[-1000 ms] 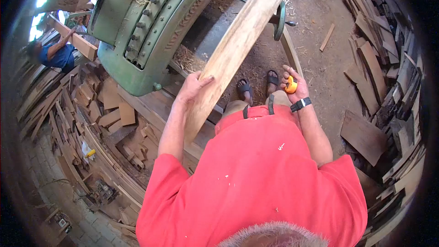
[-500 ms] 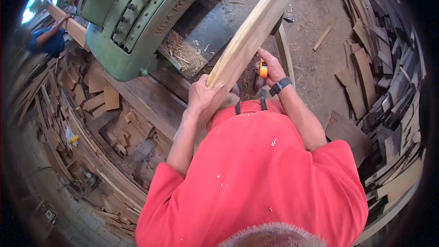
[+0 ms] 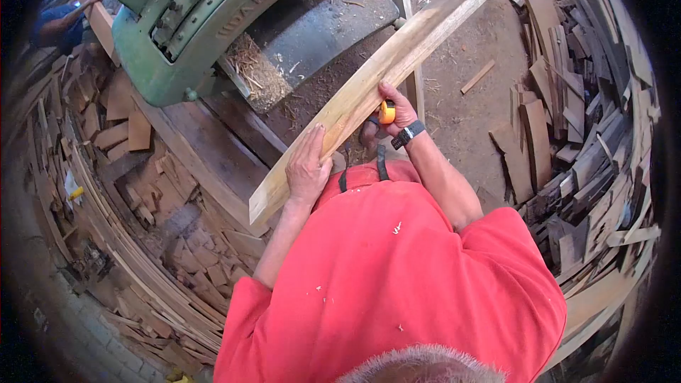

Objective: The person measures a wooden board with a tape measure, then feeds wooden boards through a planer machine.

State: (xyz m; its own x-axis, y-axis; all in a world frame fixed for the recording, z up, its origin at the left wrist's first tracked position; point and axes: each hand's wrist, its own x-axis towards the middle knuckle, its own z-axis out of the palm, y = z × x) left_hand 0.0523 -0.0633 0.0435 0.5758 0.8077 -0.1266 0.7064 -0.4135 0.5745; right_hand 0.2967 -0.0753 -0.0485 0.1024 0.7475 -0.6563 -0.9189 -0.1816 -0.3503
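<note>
Beside open floor, at the plank's edge, left fingers lie straight, right fingers clasping an orange object.

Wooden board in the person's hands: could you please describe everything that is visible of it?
The wooden board is long, narrow and pale, with brownish grain and some darker patches; a broad face and one long edge show. It slants across the view from lower left to upper right. The left hand lies on it towards its lower end; the right hand has its thumb against it farther up. Its underside is hidden.
</note>
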